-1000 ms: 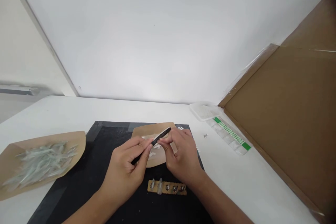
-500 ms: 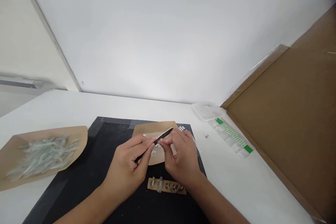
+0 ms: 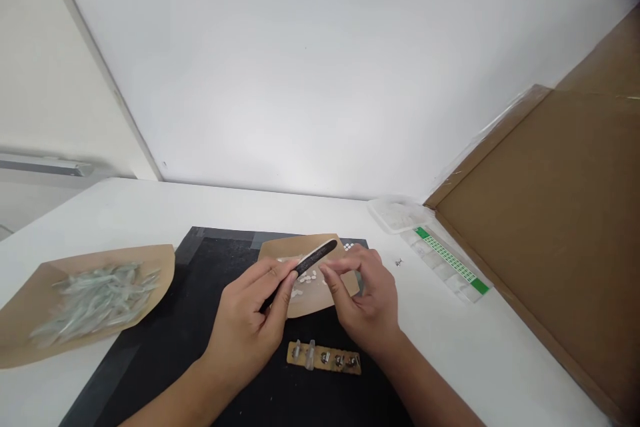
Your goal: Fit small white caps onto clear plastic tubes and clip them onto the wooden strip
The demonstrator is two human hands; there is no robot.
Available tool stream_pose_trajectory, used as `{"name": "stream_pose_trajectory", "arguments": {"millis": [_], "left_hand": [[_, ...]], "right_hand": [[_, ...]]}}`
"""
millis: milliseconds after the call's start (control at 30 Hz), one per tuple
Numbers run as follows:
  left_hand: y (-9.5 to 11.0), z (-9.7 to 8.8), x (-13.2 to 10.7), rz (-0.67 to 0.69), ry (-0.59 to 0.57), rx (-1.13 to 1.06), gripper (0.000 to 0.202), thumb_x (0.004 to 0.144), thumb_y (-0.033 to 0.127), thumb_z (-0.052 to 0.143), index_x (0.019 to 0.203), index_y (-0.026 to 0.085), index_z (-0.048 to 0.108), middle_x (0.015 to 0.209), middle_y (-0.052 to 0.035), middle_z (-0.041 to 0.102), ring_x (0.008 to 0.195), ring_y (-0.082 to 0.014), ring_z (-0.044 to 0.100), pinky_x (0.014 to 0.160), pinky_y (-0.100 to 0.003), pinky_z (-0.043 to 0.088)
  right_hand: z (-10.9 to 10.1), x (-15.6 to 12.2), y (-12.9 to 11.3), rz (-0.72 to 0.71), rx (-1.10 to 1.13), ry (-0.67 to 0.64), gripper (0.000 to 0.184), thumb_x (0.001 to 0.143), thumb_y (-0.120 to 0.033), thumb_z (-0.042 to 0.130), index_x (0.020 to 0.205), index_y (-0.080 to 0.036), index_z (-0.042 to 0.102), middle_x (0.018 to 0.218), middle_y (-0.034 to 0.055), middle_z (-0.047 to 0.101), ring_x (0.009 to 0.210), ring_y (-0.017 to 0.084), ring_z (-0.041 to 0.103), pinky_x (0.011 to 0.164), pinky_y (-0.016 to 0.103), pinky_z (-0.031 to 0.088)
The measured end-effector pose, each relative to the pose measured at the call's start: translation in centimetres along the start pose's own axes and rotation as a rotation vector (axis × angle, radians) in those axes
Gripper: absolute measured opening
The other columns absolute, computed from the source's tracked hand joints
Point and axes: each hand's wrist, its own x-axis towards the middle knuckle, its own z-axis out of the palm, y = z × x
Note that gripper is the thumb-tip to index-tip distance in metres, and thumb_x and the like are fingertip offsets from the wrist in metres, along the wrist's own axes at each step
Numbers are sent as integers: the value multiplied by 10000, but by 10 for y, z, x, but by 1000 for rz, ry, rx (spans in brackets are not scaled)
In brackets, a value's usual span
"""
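Observation:
My left hand (image 3: 255, 310) grips a black nail file (image 3: 318, 257) between thumb and fingers, its rounded tip angled up to the right. Just right of the file, my right hand (image 3: 367, 293) has thumb and index fingertip pinched together; whatever is between them is too small to make out. Behind both hands a brown paper tray (image 3: 320, 303) holds several small white pieces (image 3: 307, 278). Below them, on the black mat (image 3: 200, 293), lies a tan strip (image 3: 324, 358) with round metal pieces and clear upright bits on it.
At the left stands a brown paper tray (image 3: 155, 260) with a heap of clear and greenish plastic pieces (image 3: 105, 300). A clear plastic box (image 3: 397, 213), a green-and-white labelled packet (image 3: 453, 260) and a small metal bit (image 3: 399, 262) lie right. Cardboard (image 3: 550, 213) borders the right side.
My right hand has moved right, away from the nail file. The file has turned in my left hand, so that its broad black face shows.

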Motion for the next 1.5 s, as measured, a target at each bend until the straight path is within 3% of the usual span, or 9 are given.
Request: {"name": "stream_pose_trajectory", "arguments": {"millis": [200, 300, 667, 867, 1100, 1333, 1500], "left_hand": [[-2, 0, 3, 27, 37, 19, 280, 1001, 143, 597, 1222, 202, 759, 908, -43, 723, 845, -147, 702, 820, -233, 571], [-2, 1, 2, 29, 31, 13, 279, 1002, 144, 599, 1226, 199, 755, 920, -45, 714, 858, -146, 699, 822, -226, 563], [-1, 0, 2, 36, 32, 10, 281, 996, 134, 606, 1225, 200, 753, 877, -37, 700, 818, -146, 686, 823, -237, 564], [-1, 2, -1, 59, 16, -3, 300, 992, 118, 608, 1245, 207, 741, 1022, -59, 729, 921, -152, 706, 876, -236, 566], [0, 1, -3, 71, 10, 9, 318, 992, 108, 604, 1268, 211, 724, 1054, -63, 716, 954, -156, 698, 879, -244, 568], [-1, 2, -2, 83, 13, 7, 327, 993, 102, 602, 1279, 213, 716, 1046, -64, 718, 960, -162, 692, 891, -258, 566], [-2, 2, -2, 105, 19, 17, 333, 985, 78, 610, 1274, 207, 711, 1083, -66, 717, 988, -151, 691, 919, -242, 555]], "right_hand": [[1, -7, 5, -3, 49, 78, 135, 917, -164, 744, 964, -260, 662, 792, -23, 694, 734, 177, 648, 752, 372, 461], [5, -12, 9, 54, 115, 133, 254, 892, -192, 792, 1092, -261, 650, 829, -14, 708, 771, 194, 681, 794, 395, 508], [5, -7, 7, -43, 153, 130, 176, 858, -221, 851, 891, -250, 681, 835, -3, 727, 781, 188, 697, 725, 361, 514], [4, -4, 6, -110, 62, 151, 235, 840, -263, 876, 829, -233, 643, 734, -33, 718, 711, 175, 692, 723, 360, 456], [4, -5, 5, -211, 60, 66, 167, 901, -311, 818, 899, -236, 669, 790, -12, 757, 735, 171, 727, 716, 341, 512], [9, -12, 6, 39, 95, -46, 86, 981, -193, 693, 961, -262, 646, 759, -51, 738, 689, 125, 717, 651, 247, 542], [9, -13, 3, 79, 27, -31, 64, 995, -204, 652, 959, -254, 670, 863, -12, 766, 763, 143, 738, 712, 258, 572]]}}
